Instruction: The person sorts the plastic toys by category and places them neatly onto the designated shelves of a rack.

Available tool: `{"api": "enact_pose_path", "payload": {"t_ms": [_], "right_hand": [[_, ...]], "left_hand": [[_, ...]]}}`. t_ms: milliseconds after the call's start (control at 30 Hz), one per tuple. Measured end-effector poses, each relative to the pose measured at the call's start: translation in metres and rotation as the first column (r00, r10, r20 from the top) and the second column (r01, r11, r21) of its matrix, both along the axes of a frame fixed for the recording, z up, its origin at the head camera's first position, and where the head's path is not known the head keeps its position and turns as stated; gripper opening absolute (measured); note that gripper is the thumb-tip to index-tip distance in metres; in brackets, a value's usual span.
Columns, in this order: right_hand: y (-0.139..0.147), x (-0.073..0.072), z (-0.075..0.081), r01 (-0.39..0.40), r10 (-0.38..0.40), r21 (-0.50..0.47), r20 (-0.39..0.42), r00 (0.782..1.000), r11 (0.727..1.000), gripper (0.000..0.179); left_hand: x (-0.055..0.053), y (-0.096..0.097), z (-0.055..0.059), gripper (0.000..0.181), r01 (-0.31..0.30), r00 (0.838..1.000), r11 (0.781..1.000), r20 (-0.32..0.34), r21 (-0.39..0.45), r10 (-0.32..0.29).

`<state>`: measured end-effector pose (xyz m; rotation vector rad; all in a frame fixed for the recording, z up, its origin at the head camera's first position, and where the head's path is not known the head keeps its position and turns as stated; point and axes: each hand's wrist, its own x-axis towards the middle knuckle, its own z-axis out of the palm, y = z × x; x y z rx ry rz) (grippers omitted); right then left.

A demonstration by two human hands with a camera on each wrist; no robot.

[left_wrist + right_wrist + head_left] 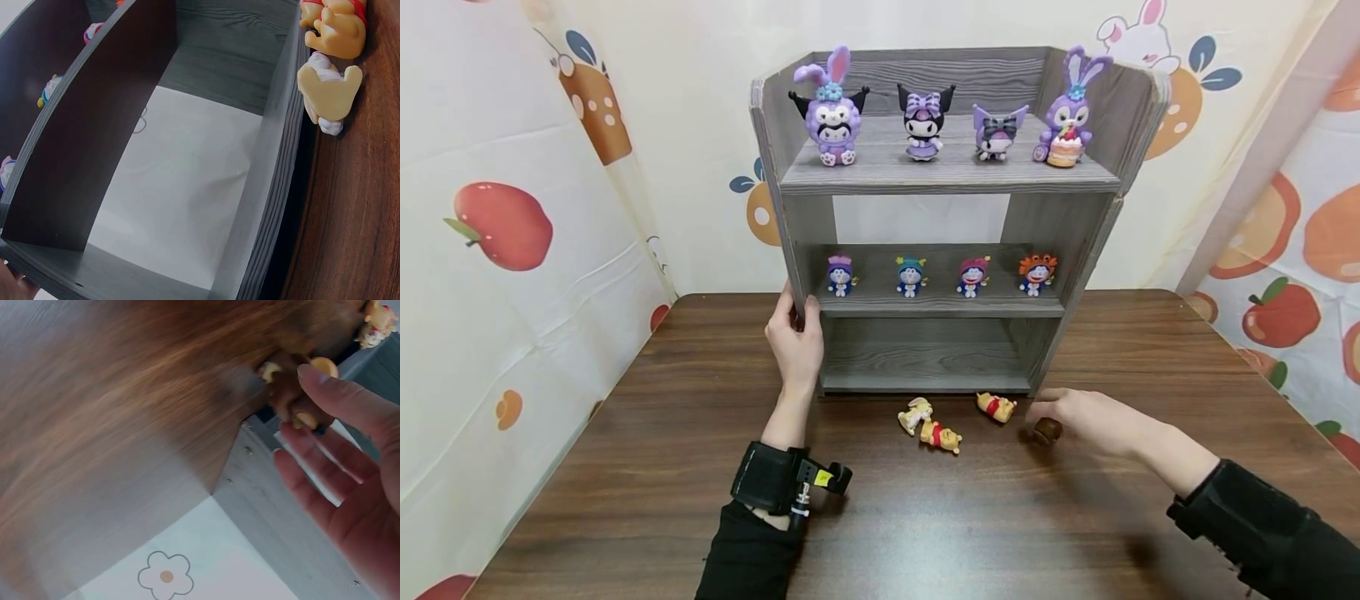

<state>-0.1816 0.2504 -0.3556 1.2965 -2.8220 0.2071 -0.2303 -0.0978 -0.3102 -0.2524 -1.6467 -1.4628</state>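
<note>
My left hand [796, 342] grips the left side panel of a grey wood-grain display shelf [925, 381] at its lower part. In the left wrist view only a bit of that hand [15, 284] shows, at the bottom left corner. At the shelf's lower right front corner, my right hand [1086, 417] pinches a small brown figurine [290, 390] between thumb and fingers, close over the table. Two yellow bear figurines in red shirts, one [940, 436] left and one [996, 407] right, lie before the shelf. Beside the left bear lies a cream-coloured figurine [915, 414].
Several purple and black figurines, among them a long-eared rabbit [1066, 117], stand on the top shelf. Several small blue figurines in coloured hats, one with an orange hat [1036, 275], line the middle shelf. A brown wooden table [925, 533] bears everything; a fruit-print curtain [497, 350] hangs behind and beside it.
</note>
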Motion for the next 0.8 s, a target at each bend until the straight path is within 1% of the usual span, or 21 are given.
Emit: {"api": "enact_pose_path", "payload": {"t_ms": [67, 200, 267, 333, 400, 500, 567, 667, 733, 800], "right_hand": [[0.0, -0.003, -0.001, -0.026, 0.026, 0.002, 0.008, 1.0, 1.0, 0.051], [0.001, -0.008, -0.004, -0.072, 0.072, -0.029, 0.023, 0.997, 0.997, 0.04], [0.0, -0.01, -0.005, -0.07, 0.072, -0.048, 0.041, 0.997, 0.996, 0.034], [0.0, -0.01, -0.005, -0.05, 0.054, -0.07, 0.065, 0.996, 0.996, 0.029], [-0.001, -0.009, -0.005, 0.002, 0.006, -0.084, 0.09, 0.996, 0.996, 0.025], [-0.005, -0.005, -0.005, 0.115, -0.106, -0.096, 0.095, 0.99, 0.989, 0.019], [-0.008, -0.002, -0.006, 0.208, -0.201, -0.098, 0.083, 0.976, 0.973, 0.015], [-0.013, 0.003, -0.008, 0.325, -0.317, -0.106, 0.085, 0.944, 0.94, 0.011], [-0.014, 0.005, -0.009, 0.372, -0.362, -0.112, 0.099, 0.927, 0.921, 0.012], [-0.014, 0.006, -0.008, 0.385, -0.374, -0.116, 0.107, 0.921, 0.916, 0.012]], "left_hand": [[0.0, 0.0, 0.0, 0.034, 0.001, 1.0, 1.0, -0.001, 0.0, -0.001], [0.0, 0.0, 0.0, 0.034, 0.001, 1.0, 1.0, -0.004, 0.0, -0.001], [0.0, 0.0, 0.0, 0.034, 0.001, 1.0, 1.0, -0.005, 0.0, -0.001], [0.0, 0.0, 0.0, 0.034, -0.004, 1.0, 1.0, -0.002, 0.0, 0.004], [0.001, 0.0, 0.001, 0.034, -0.015, 1.0, 1.0, 0.003, -0.005, 0.015], [0.001, 0.0, 0.001, 0.034, -0.033, 0.999, 0.999, 0.013, -0.011, 0.033], [0.001, 0.0, 0.001, 0.034, -0.04, 0.999, 0.999, 0.016, -0.015, 0.041], [0.002, 0.0, 0.001, 0.034, -0.039, 0.999, 0.999, 0.017, -0.016, 0.04], [0.002, 0.0, 0.001, 0.035, -0.039, 0.999, 0.999, 0.018, -0.015, 0.039], [0.002, 0.0, 0.001, 0.034, -0.038, 0.999, 0.999, 0.021, -0.012, 0.038]]}}
